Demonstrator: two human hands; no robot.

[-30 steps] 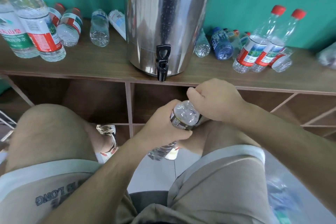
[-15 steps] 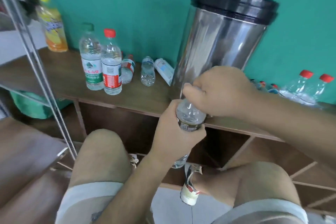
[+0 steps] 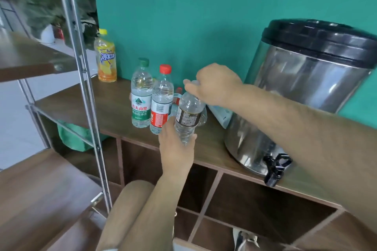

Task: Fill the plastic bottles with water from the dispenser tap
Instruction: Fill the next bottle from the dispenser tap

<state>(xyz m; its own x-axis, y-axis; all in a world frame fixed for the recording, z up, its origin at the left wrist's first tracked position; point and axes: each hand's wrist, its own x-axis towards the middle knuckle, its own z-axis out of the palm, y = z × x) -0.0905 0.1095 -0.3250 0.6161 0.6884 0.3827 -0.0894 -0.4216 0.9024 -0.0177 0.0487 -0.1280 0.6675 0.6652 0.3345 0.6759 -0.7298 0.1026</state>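
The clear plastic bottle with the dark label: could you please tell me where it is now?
Head view, centre: the dark-labelled bottle is held by the left hand and right hand over the wooden shelf, between the red-capped bottle and the steel dispenser.

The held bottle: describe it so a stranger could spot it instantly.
Left of the steel dispenser, capped bottles stand on the wooden shelf. Beside them, the left hand grips the held bottle at its base, the right hand its top. Only it has a dark brown label.
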